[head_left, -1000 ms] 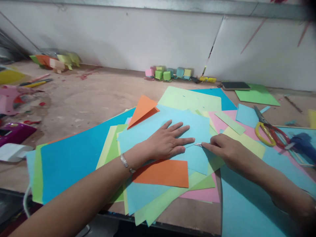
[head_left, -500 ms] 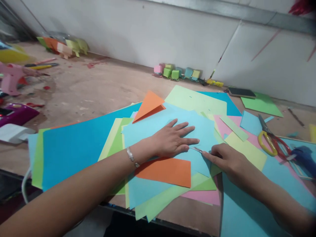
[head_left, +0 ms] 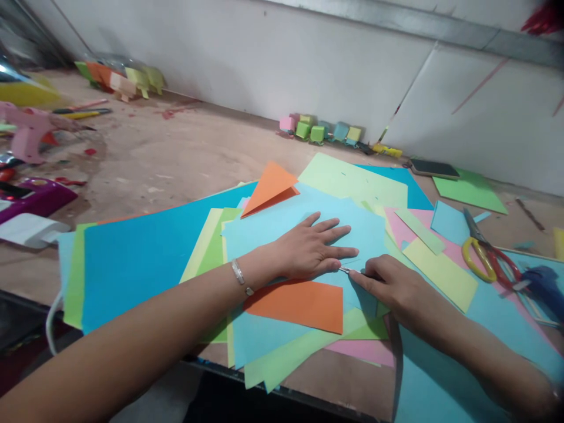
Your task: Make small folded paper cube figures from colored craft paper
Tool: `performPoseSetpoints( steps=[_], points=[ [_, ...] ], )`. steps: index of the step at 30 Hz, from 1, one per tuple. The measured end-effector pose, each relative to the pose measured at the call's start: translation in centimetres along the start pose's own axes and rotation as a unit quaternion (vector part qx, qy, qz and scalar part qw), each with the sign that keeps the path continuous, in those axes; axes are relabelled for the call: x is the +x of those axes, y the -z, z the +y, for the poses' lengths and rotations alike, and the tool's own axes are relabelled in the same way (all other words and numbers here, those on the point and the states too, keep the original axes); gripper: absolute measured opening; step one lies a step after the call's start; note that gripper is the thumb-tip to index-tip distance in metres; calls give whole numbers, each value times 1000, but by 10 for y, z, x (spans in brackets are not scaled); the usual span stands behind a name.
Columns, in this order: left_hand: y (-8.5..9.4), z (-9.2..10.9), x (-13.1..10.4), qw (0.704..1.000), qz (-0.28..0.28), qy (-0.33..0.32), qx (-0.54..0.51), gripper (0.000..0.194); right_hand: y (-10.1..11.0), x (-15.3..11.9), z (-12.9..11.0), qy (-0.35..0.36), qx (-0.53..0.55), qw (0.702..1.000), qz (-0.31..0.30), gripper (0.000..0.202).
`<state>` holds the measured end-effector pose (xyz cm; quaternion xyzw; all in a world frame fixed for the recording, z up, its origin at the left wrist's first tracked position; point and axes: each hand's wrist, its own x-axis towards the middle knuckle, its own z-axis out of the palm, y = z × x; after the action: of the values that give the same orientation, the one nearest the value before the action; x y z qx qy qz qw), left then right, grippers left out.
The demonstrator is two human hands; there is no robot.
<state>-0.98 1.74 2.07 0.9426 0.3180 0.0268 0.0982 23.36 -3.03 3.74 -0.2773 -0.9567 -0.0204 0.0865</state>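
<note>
Left hand (head_left: 311, 249) flat on blue paper (head_left: 363, 220) | right hand (head_left: 392, 281) grips 1 knife (head_left: 345, 269)

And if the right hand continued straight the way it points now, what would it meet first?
Most likely the thumb of the left hand; the metal-tipped tool held in the right hand points toward it. Whether the tip already touches, I cannot tell.
</note>
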Motion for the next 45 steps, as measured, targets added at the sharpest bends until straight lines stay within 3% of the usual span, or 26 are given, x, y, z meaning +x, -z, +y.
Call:
performPoseSetpoints(
  steps=[7, 11, 16, 20, 23, 28, 33, 41, 45],
  points=[
    [-2, 1, 7, 999, 12, 28, 16, 50, 6, 13, 8, 11, -7, 1000, -15, 36],
    [11, -4, 11, 998, 41, 28, 34, 52, 3, 15, 25, 26, -29, 999, -32, 41],
    [29, -17, -24, 999, 31, -3, 8, 55, -5, 13, 31, 3, -4, 1000, -17, 43],
    [16, -21, -55, 1000, 7, 11, 5, 51, -7, 11, 30, 5, 12, 1000, -10, 44],
    [5, -21, -60, 1000, -2, 22, 9, 49, -8, 12, 30, 20, 7, 1000, -5, 43],
    [5, -20, -56, 1000, -9, 20, 15, 49, -11, 17, 26, 48, 7, 999, 12, 38],
    [9, -18, -55, 999, -14, 23, 31, 51, -6, 23, 25, 60, -6, 998, -11, 39],
    [12, -15, -15, 995, 8, 45, 90, 49, -9, 18, 65, 18, 4, 1000, 16, 41],
    [13, -15, -7, 996, -12, 51, 66, 50, -14, 16, 70, 9, -1, 999, 38, 39]
  ],
)
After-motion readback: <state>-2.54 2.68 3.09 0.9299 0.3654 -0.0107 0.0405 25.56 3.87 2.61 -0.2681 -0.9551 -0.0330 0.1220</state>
